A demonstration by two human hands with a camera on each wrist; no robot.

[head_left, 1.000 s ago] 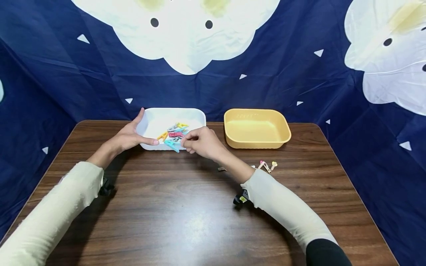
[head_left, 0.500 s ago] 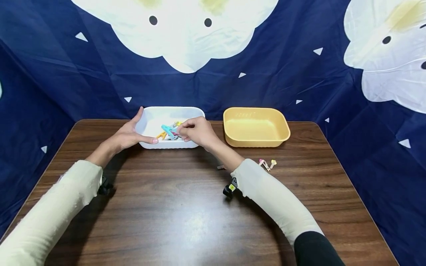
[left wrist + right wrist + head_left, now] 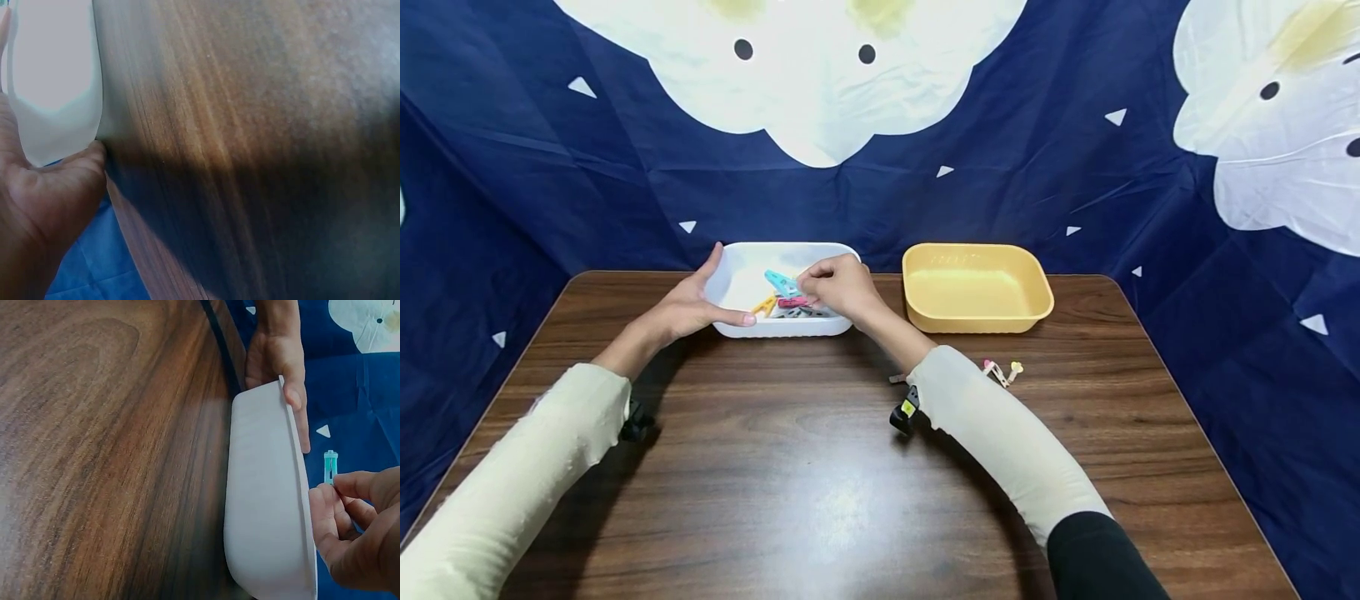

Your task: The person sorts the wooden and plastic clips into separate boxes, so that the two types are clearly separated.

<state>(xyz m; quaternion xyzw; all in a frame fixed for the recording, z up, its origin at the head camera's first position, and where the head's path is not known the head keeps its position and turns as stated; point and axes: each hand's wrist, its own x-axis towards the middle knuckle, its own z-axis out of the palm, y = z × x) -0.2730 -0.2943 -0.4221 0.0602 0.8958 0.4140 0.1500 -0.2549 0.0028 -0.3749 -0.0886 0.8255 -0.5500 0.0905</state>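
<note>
My right hand (image 3: 844, 289) pinches a light blue plastic clothespin (image 3: 779, 282) between thumb and fingertips, above the white tub (image 3: 739, 279). In the right wrist view the clothespin (image 3: 330, 467) points up from the fingertips, over the tub's rim. A yellow-orange clothespin (image 3: 764, 306) and a red-pink clothespin (image 3: 792, 302) lie inside with several others, partly hidden by the right hand. My left hand (image 3: 687, 310) spans the tub's left end, holding it with the thumb along the front rim and a finger at the back corner.
A yellow tub (image 3: 981, 324) stands to the right of the white one, at the table's far edge. Small wooden clothespins (image 3: 997, 373) with coloured tips lie in front of it, partly behind the right sleeve (image 3: 985, 425). A dark blue curtain (image 3: 880, 217) hangs behind the table.
My right hand has lifted the light blue clothespin from the tub's front rim, moving it up and back over the tub. The left hand stays at the left end.
</note>
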